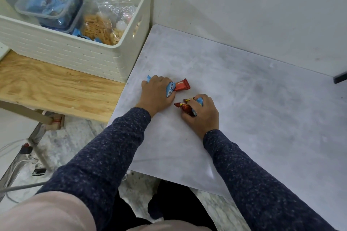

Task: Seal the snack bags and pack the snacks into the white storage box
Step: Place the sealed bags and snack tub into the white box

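Blue-wrapped snacks (170, 89) | gripped, left hand (156, 93) | red ones (185, 107) | right hand (203, 111)

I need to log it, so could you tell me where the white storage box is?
In the head view, the white storage box sits upper left on the wooden table, beside the grey table's left edge.

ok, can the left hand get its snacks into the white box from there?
Probably yes. The left hand, holding blue-wrapped snacks on the grey table, sits nearest the white storage box. The box top is open and nothing stands between, though it is already fairly full.
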Available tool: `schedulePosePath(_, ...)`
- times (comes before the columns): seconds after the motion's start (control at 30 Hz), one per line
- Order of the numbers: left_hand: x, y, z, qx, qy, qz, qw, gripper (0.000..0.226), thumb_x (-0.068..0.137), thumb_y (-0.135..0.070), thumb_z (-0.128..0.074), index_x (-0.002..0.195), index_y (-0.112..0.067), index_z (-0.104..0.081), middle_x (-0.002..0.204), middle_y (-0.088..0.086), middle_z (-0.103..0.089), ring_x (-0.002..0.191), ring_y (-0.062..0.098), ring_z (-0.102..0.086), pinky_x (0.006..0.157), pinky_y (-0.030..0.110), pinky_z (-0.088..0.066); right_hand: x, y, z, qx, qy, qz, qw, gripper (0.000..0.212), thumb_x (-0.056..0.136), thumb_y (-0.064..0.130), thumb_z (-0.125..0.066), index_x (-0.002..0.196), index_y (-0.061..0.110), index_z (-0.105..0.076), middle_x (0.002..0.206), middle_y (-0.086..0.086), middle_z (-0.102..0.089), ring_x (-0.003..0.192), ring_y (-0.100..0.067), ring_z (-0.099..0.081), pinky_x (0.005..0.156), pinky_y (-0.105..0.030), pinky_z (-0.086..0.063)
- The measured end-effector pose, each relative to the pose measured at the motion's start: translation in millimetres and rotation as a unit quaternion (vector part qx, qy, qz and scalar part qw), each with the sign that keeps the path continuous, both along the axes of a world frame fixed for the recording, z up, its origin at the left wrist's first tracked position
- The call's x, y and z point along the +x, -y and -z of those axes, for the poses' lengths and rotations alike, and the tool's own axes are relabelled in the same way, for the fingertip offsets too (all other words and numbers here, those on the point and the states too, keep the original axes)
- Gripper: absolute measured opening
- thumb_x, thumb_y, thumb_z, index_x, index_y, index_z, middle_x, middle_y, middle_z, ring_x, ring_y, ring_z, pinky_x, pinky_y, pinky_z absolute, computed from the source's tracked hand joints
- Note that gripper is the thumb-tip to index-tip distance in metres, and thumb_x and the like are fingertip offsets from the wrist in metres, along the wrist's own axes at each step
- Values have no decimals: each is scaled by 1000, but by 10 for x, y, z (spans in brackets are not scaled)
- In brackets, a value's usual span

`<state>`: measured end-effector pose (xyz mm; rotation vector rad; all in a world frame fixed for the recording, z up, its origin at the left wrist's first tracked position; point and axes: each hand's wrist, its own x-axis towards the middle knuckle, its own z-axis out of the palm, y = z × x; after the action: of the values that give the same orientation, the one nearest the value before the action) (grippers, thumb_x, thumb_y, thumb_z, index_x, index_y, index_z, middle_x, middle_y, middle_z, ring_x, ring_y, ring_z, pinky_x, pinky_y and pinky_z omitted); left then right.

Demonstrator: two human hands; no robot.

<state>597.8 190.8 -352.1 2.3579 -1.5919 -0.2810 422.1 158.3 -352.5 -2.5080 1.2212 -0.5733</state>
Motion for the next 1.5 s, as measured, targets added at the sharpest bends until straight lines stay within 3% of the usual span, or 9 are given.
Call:
schedulePosePath(0.23,14,-80,-49,-18,-50,-32,998,41,88,-44,-54,118,-16,-56,110,4,-61,103,22,-53,86,40,-38,-6,9,-107,61,32,12,998,22,75,29,-66,87,10,-69,92,-9,-58,82,-23,-56,68,-23,-45)
schedulePosePath(0.4,26,-204,-45,-21,-60,-37,997,38,87,-44,-56,113,-17,-58,103,3,-62,98,21,-54,80,35,-35,7,50,-132,76,-5,13,997,20,79,22,-64,95,10,-64,91,-8,-51,82,-23,-50,64,-24,-38)
schedulePosePath(0.6,-15,-311,-158,-41,-65,-26,997,39,87,-43,-57,115,-16,-58,104,4,-62,97,20,-55,84,36,-37,64,-40,-262,89,-35,-2,995,20,80,18,-64,96,6,-64,92,-13,-56,84,-27,-52,67,-28,-40)
schedulePosePath(0.77,37,-305,-551,-81,-42,-15,996,36,86,-42,-60,110,-15,-60,99,4,-63,95,21,-56,80,34,-38,155,-3,-671,73,-57,11,996,26,81,21,-65,102,8,-60,99,-13,-54,89,-26,-51,69,-25,-35)
schedulePosePath(0.93,251,-196,-1143,-112,-56,11,992,28,85,-38,-58,103,-17,-60,95,2,-61,94,21,-54,82,37,-40,352,79,-1226,37,-26,29,999,29,77,18,-69,103,6,-62,98,-15,-55,89,-28,-52,70,-24,-36)
schedulePosePath(1.07,589,-92,-1505,-169,-68,41,982,25,84,-36,-59,98,-15,-61,91,4,-61,92,22,-54,73,32,-36,702,127,-1625,6,-7,37,999,31,75,16,-70,104,5,-63,97,-17,-57,88,-30,-54,71,-25,-37)
schedulePosePath(1.23,1209,37,-1881,-223,-85,35,971,31,84,-38,-58,104,-15,-60,91,0,-58,87,19,-51,82,39,-46,1427,130,-1950,-21,23,50,998,32,76,17,-69,105,7,-62,100,-16,-56,90,-27,-53,72,-24,-38)
schedulePosePath(1.33,1729,16,-1973,-202,-76,27,976,31,84,-37,-59,106,-15,-60,95,3,-60,92,21,-52,83,39,-45,1909,58,-2004,-10,27,55,998,30,76,18,-68,104,8,-61,99,-14,-55,88,-26,-53,71,-23,-37)
schedulePosePath(1.5,2481,-126,-1924,-83,-59,22,995,25,84,-37,-57,95,-15,-57,88,1,-52,90,23,-54,80,37,-46,2630,-71,-1961,31,8,52,998,31,76,20,-68,104,10,-61,97,-13,-53,88,-26,-51,72,-25,-37)
